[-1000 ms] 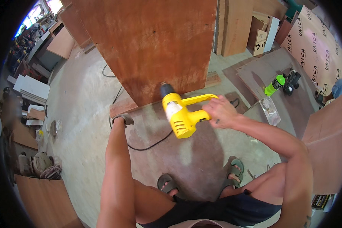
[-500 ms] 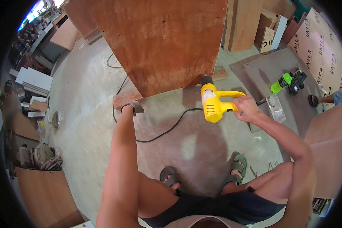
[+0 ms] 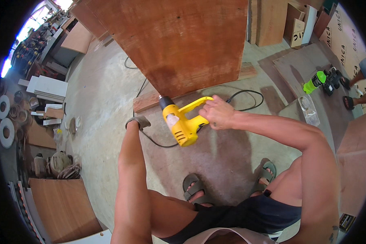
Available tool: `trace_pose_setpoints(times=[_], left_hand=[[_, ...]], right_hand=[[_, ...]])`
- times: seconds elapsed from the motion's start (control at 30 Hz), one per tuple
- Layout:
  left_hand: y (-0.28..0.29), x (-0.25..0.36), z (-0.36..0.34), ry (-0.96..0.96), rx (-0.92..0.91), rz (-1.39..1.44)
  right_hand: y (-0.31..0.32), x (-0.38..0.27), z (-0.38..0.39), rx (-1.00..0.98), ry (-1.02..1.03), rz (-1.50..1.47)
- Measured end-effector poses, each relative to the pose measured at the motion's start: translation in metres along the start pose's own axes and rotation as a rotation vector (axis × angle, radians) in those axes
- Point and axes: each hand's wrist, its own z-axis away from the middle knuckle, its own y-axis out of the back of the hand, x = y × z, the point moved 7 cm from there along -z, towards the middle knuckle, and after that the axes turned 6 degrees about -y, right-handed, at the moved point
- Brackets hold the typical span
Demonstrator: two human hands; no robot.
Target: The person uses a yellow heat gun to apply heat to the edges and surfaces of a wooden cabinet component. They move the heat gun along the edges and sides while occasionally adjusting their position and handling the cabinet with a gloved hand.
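A yellow heat gun (image 3: 179, 125) with a black nozzle is gripped by its handle in my right hand (image 3: 216, 112). Its nozzle tip points up at the lower left corner of a reddish-brown wooden panel (image 3: 187, 44); whether they touch is unclear. The panel stands tilted on a wooden strip (image 3: 148, 100). My left hand (image 3: 138, 122) hangs left of the heat gun, wrapped in a grey-brown glove or cloth that hides its fingers. The black cord (image 3: 252, 92) loops on the floor beneath and behind the tool.
Right of the panel, a bright green bottle (image 3: 314, 82) and a black power tool (image 3: 332, 81) rest on a grey board (image 3: 303, 65). Another person's sandalled foot (image 3: 349, 102) is beyond. White boards (image 3: 49, 88) and a brown board (image 3: 65, 203) lie at left. My sandalled feet are below.
My right hand has carried the heat gun left along the panel's bottom edge, from its right corner to its left corner. The view has shifted slightly; my left hand is now lower.
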Motion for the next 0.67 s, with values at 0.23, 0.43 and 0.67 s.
trace_pose_setpoints(times=[0.23, 0.43, 0.67], left_hand=[[0.015, 0.030, 0.005, -0.006, 0.025, -0.032], [0.015, 0.040, -0.012, -0.037, -0.027, -0.025], [0.025, 0.082, -0.029, -0.102, -0.033, -0.079]], right_hand=[[0.014, 0.025, 0.025, -0.041, -0.133, 0.001], [0.029, 0.070, 0.091, -0.114, -0.323, 0.083], [0.032, 0.114, 0.163, -0.177, -0.541, 0.178]])
